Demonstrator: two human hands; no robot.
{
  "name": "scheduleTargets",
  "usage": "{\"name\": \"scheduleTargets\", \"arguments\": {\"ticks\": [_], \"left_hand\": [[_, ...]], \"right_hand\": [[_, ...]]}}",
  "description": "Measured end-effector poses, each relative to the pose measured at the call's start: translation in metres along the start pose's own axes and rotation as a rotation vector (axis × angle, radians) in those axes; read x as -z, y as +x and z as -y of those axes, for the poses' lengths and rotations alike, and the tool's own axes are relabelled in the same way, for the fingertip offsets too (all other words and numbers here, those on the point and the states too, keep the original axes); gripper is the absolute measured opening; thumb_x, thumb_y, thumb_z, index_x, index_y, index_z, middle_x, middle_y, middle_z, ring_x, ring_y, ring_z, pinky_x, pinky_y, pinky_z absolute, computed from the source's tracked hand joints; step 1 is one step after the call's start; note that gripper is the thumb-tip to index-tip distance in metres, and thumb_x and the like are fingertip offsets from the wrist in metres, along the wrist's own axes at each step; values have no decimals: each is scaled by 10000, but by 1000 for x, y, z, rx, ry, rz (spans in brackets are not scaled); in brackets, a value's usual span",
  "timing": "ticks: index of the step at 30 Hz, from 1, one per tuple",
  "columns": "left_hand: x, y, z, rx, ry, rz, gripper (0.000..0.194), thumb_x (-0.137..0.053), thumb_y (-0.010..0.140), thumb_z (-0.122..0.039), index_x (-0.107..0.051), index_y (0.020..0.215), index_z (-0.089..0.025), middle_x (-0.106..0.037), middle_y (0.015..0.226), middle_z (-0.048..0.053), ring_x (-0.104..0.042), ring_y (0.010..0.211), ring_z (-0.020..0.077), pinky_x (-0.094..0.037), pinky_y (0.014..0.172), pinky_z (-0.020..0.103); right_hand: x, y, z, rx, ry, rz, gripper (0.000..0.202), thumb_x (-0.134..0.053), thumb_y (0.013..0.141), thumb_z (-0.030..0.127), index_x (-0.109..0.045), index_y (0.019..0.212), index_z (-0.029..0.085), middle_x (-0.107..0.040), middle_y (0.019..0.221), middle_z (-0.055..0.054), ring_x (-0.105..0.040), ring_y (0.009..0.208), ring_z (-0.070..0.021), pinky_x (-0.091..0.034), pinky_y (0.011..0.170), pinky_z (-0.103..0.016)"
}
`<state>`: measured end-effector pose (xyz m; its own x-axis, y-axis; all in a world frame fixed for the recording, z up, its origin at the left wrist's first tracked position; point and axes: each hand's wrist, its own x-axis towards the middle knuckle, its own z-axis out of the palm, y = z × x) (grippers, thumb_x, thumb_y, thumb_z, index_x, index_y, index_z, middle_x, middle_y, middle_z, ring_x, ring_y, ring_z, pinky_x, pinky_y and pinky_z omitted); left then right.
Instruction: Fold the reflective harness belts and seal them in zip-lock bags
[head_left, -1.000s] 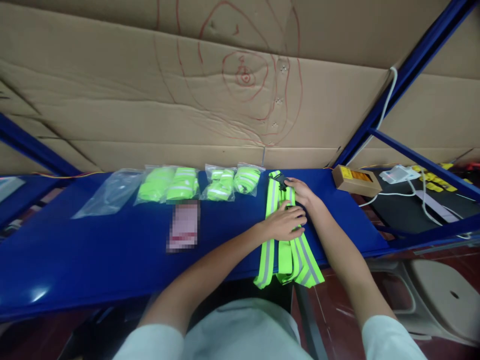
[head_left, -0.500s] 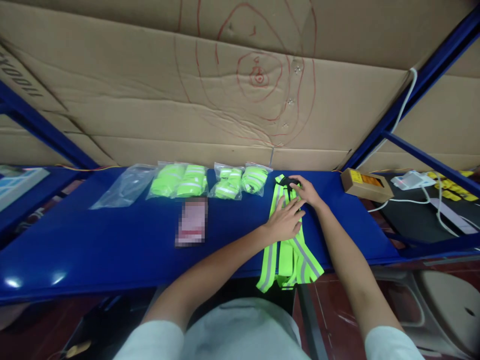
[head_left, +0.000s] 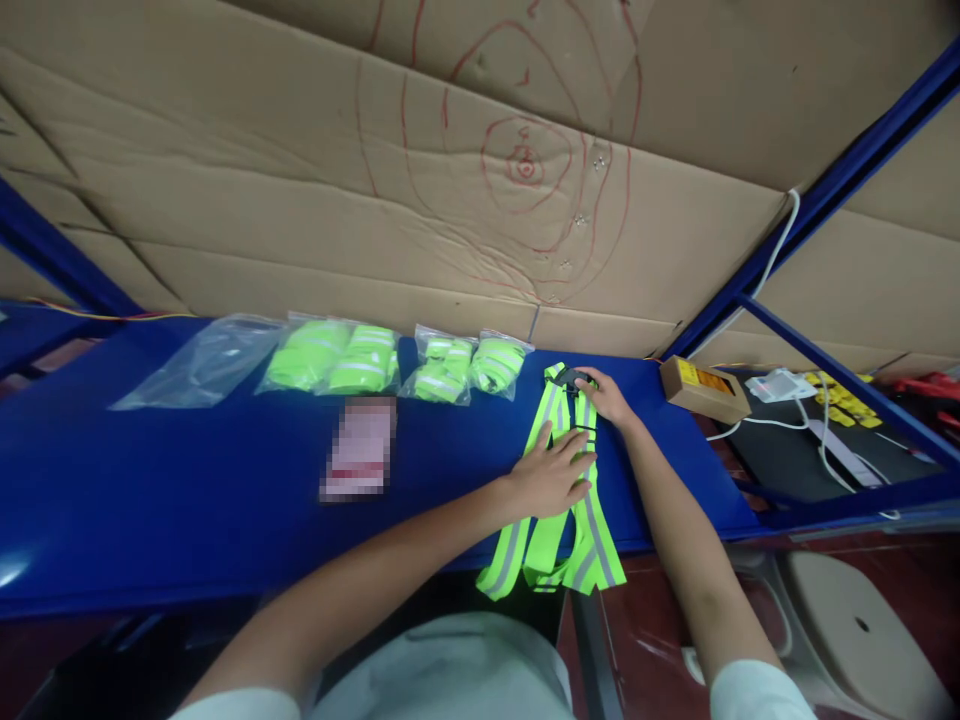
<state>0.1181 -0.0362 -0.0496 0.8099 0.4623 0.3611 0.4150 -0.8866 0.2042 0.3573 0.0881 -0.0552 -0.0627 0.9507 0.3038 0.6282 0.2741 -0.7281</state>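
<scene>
Straps [head_left: 551, 545] are covered by the left hand [head_left: 551, 478], fingers spread flat, nothing gripped. Buckle [head_left: 566, 378] is touched by the right hand's [head_left: 607, 398] curled fingers; grip cannot be told.

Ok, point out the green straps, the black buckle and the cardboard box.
Green straps [head_left: 546, 542]: head view, middle strap's lower part.
Black buckle [head_left: 567, 377]: head view, its middle.
Cardboard box [head_left: 701, 400]: head view, brown side.

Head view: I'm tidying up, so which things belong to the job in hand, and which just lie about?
Job: green straps under left hand; black buckle at right hand; probably bagged green bundles, clear bag.
Seemingly idle: cardboard box, stool, blurred pink item.
</scene>
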Motion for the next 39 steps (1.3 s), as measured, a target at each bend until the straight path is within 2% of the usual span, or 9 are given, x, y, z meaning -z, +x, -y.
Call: {"name": "scheduleTargets", "arguments": {"ticks": [6, 10, 14, 17, 21, 23, 27, 33, 39], "left_hand": [[1, 6, -2, 90, -57, -69, 381, -449, 998, -520, -638, 1122, -212, -520, 1436, 139, -386, 1446, 328, -251, 1219, 626], [-5, 14, -8, 190, -88, -87, 312, -613, 891, -361, -588, 1146, -183, -506, 1394, 172, -422, 1392, 371, -262, 1187, 699], [-11, 26, -19, 249, -131, -90, 339, -639, 804, -218, -561, 1134, -205, -476, 1420, 161, -406, 1406, 361, -294, 1183, 687], [-9, 32, -20, 310, -145, -116, 355, -632, 851, -286, -542, 1187, -217, -418, 1493, 156, -341, 1459, 355, -264, 1210, 669], [1, 32, -5, 483, -124, -160, 353, -506, 973, -390, -514, 1274, -205, -316, 1574, 196, -277, 1487, 397, -252, 1150, 757], [6, 30, 3, 530, -110, -151, 325, -505, 961, -246, -520, 1284, -216, -311, 1586, 181, -324, 1463, 382, -340, 1115, 715], [13, 33, 10, 523, -91, -117, 490, -474, 824, 27, -572, 1206, -263, -312, 1601, 86, -415, 1390, 312, -500, 1015, 509], [21, 43, 17, 564, -75, -177, 459, -450, 792, 65, -584, 1129, -216, -413, 1457, 143, -482, 1271, 330, -542, 924, 490], [19, 52, 15, 480, -93, -233, 383, -500, 817, 13, -568, 1129, -199, -430, 1436, 127, -528, 1257, 253, -515, 1026, 389]], "right_hand": [[-7, -4, 3, 6, -52, -33, 446, -559, 896, 534, -687, 1145, 187, -721, 1190, -108, -659, 1102, -267, -476, 1048, -441], [-7, -6, 6, 12, -88, -44, 446, -542, 907, 526, -674, 1161, 184, -726, 1186, -109, -663, 1091, -267, -486, 1030, -434], [-9, -10, 10, 27, -143, -68, 436, -514, 940, 496, -658, 1198, 175, -717, 1213, -120, -658, 1119, -270, -483, 1035, -418], [-12, -12, 12, 41, -197, -88, 436, -479, 969, 480, -640, 1231, 170, -707, 1238, -127, -660, 1125, -269, -489, 1027, -412], [-17, -11, 13, 65, -269, -111, 431, -447, 991, 460, -632, 1238, 159, -700, 1244, -136, -656, 1140, -266, -487, 1039, -408], [-20, -10, 13, 67, -306, -128, 427, -441, 998, 441, -630, 1242, 147, -686, 1265, -149, -638, 1177, -271, -472, 1063, -409], [-24, -12, 16, 24, -390, -174, 424, -435, 1016, 403, -607, 1292, 132, -661, 1287, -177, -615, 1199, -292, -471, 1053, -424], [-27, -17, 27, -51, -516, -219, 382, -446, 1034, 352, -601, 1303, 129, -670, 1210, -196, -640, 1089, -303, -478, 983, -428], [-28, -17, 30, -68, -543, -216, 356, -461, 1040, 350, -599, 1292, 141, -673, 1179, -188, -648, 1051, -284, -476, 953, -393]]}}
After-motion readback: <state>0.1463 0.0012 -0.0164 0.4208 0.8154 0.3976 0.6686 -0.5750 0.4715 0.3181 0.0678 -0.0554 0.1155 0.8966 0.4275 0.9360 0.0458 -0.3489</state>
